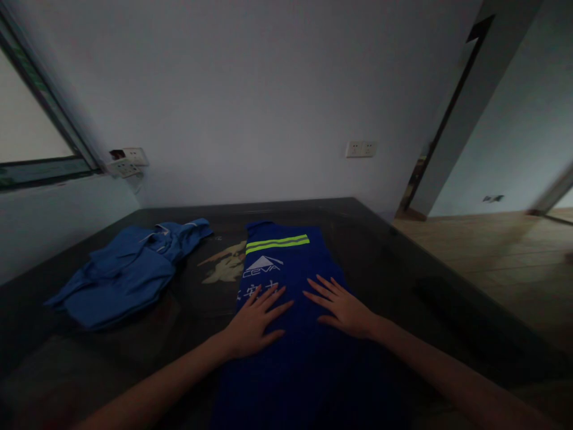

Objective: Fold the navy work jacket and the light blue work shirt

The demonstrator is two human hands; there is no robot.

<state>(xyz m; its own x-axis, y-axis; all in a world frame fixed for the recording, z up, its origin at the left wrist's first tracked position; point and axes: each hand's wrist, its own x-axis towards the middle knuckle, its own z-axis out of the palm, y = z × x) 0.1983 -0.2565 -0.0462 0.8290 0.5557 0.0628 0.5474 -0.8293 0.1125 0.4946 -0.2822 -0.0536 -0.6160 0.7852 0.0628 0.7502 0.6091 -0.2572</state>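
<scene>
A dark blue work garment [286, 263] with a yellow-green reflective stripe, a white CEVA logo and white characters lies lengthwise on the dark tabletop [210, 298], folded narrow. On its left part my left hand [255, 322] rests flat with the fingers spread, partly over the white characters. My right hand [342, 307] lies on the right side of the same cloth, palm down, its fingers apart too. Neither hand grips the fabric. The garment's near end fades into shadow at the bottom of the view.
A lighter blue garment [134, 269] lies crumpled on the table's left part. Beyond the table rises a pale wall with a double socket [361, 149] and, at the left, a power strip [123, 168]. A dark elongated object [465, 316] lies at the right. Tiled floor [470, 239] shows beyond.
</scene>
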